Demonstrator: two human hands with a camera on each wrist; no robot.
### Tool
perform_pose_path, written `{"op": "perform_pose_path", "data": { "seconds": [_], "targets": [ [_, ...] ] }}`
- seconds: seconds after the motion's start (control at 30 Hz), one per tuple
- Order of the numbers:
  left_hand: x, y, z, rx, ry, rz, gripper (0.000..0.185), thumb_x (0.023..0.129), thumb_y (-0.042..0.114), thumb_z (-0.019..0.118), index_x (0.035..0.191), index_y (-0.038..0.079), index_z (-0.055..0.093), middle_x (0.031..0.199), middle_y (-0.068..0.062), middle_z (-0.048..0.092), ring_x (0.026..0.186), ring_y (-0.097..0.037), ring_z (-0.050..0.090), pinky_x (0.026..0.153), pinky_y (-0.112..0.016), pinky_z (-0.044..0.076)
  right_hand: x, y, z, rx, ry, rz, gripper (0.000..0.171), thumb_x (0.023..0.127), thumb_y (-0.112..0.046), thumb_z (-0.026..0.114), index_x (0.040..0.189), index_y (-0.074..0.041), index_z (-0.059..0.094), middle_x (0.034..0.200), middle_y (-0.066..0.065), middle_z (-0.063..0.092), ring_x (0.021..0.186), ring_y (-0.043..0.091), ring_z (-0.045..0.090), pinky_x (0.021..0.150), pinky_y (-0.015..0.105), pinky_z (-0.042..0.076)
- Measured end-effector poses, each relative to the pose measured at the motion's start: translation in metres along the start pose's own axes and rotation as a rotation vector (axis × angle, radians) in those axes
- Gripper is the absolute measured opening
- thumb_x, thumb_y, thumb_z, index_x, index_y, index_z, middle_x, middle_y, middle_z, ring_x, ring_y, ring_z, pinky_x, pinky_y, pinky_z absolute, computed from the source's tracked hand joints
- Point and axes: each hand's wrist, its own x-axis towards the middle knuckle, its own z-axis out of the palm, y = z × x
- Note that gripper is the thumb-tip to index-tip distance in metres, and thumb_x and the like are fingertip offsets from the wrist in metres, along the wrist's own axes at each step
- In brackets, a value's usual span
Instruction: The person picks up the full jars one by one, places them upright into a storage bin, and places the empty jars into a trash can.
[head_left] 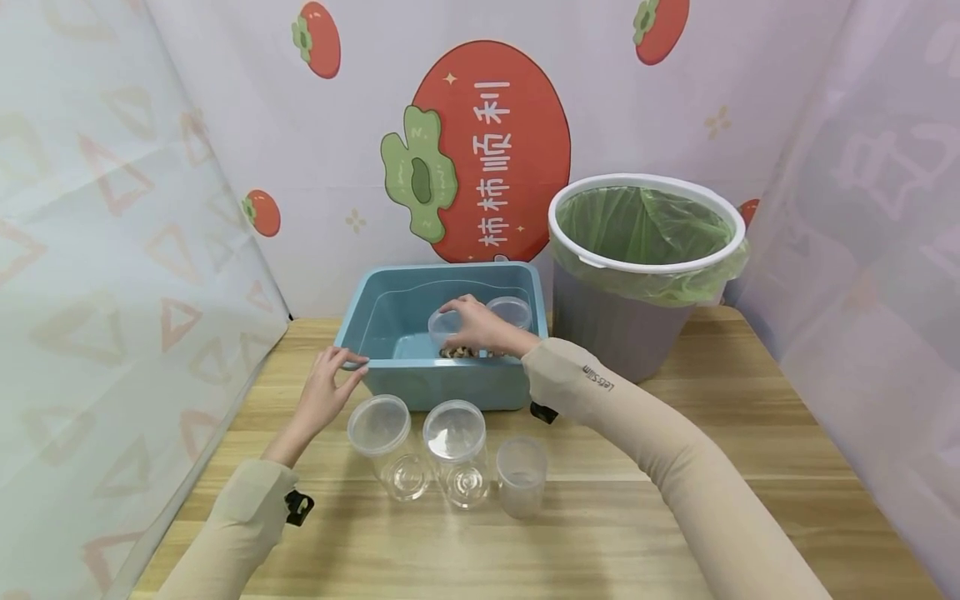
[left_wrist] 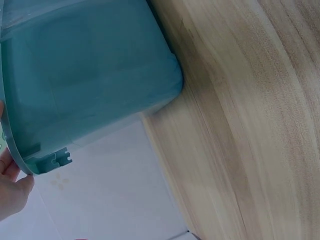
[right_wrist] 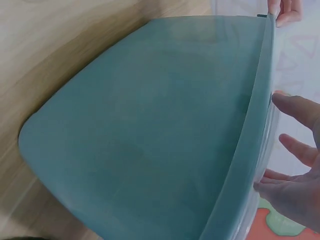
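A blue plastic tub stands on the wooden table, and its outer wall fills the left wrist view and the right wrist view. My left hand pinches the tub's front left rim; its fingertips show at the rim's end. My right hand reaches inside the tub and grips a clear jar from above, fingers spread. A second clear jar sits beside it in the tub. Small brown bits lie on the tub's floor.
Three clear jars stand in front of the tub: two lidded, one without a lid. A grey bin with a green bag stands at the back right. Printed cloth walls close in three sides.
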Motion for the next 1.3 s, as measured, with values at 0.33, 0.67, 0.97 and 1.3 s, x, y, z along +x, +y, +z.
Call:
{"op": "perform_pose_path", "data": {
  "seconds": [0.33,0.67,0.97,1.3],
  "targets": [
    [0.002,0.003,-0.004,0.032,-0.018,0.004,0.015,0.077,0.0,0.065,0.092,0.002,0.062,0.092,-0.015,0.052,0.091,-0.031,0.045,0.074,-0.046,0.037,-0.019,0.0,-0.016,0.017,0.047,-0.115,0.039,0.083,-0.012,0.06,0.121,-0.005,0.052,0.122,0.014,0.046,0.113,0.026,0.042,0.088,0.036,0.041],
    [0.006,0.015,-0.014,0.05,-0.08,-0.026,0.015,0.081,0.004,0.062,0.096,0.001,0.062,0.093,-0.015,0.053,0.089,-0.032,0.051,0.073,-0.049,0.041,-0.053,0.01,-0.035,0.036,0.147,-0.201,0.033,0.083,-0.013,0.062,0.114,-0.003,0.056,0.115,0.016,0.054,0.107,0.03,0.049,0.091,0.04,0.039],
    [0.002,0.037,-0.026,0.004,-0.016,0.018,0.018,0.077,-0.002,0.064,0.095,0.0,0.063,0.094,-0.013,0.056,0.092,-0.028,0.052,0.079,-0.043,0.041,-0.096,0.017,-0.053,-0.026,0.293,-0.302,0.03,0.079,-0.008,0.065,0.108,-0.002,0.06,0.107,0.012,0.057,0.1,0.024,0.052,0.084,0.039,0.043],
    [-0.019,0.064,-0.034,-0.028,-0.004,0.169,0.029,0.07,-0.007,0.068,0.097,0.004,0.062,0.097,-0.006,0.058,0.094,-0.02,0.052,0.087,-0.012,0.033,-0.135,0.036,-0.08,-0.205,0.621,-0.456,0.026,0.072,-0.002,0.07,0.097,0.0,0.064,0.102,0.013,0.058,0.099,0.024,0.053,0.084,0.037,0.041]
  ]
}}
